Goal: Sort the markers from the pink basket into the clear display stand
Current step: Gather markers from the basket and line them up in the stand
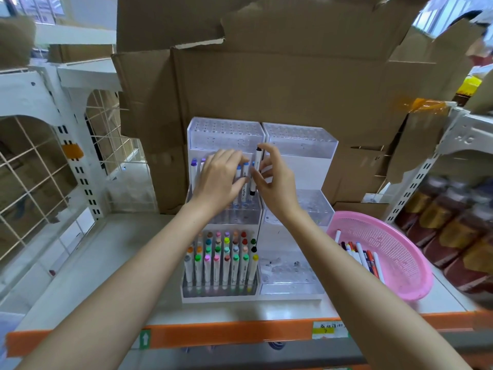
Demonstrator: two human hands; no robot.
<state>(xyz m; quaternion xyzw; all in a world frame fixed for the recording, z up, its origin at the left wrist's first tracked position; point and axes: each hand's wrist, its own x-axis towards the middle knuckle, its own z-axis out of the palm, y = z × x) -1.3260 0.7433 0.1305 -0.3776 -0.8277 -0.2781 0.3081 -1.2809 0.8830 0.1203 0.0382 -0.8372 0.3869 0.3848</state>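
Flattened cardboard boxes [266,89] rise as a wall directly behind the clear display stand [298,145]. The stand sits on a pale shelf [128,263] with an orange front edge. It has two stepped halves side by side. A pink basket [416,265] lies just to the stand's right, near its front corner, with a handful of loose markers [362,257] inside.

Both hands are over the middle step of the stand's left half. The left hand [218,180] is released, its fingers spread and laid across the blue-capped markers [244,172] standing there. The right hand [277,182] pinches a white marker with black ends [255,172] between thumb and fingers.

The front step of the left half is packed with rows of upright colour-capped markers [221,263] — the right half's holes look bare. The pinched marker stands upright at the right edge of the middle step; I cannot tell whether its tip is in a hole.
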